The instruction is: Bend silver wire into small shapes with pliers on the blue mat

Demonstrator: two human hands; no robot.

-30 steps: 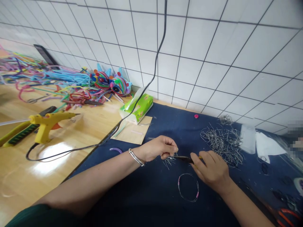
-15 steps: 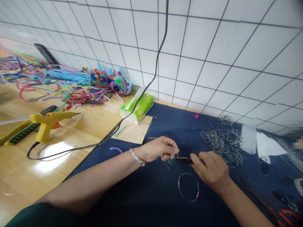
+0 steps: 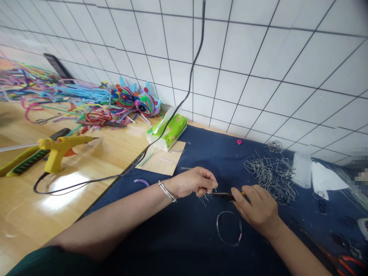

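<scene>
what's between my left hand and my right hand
In the head view, the dark nose of the pliers lies there, extending from the right hand toward the fingertips of the left hand.

Left hand, bangle at the wrist: we note fingers pinched on a thin wire. Right hand: we note it wrapped around pliers, nose at the left fingers. On the blue cloth, we list: one loop with pink pieces, near the pliers; one wire tangle, right; one pink disc, near the wall. On the table, left, we list: yellow glue gun; colored stems, heaped; two striped figures. Tissues: green pack, beside a tan card.
</scene>
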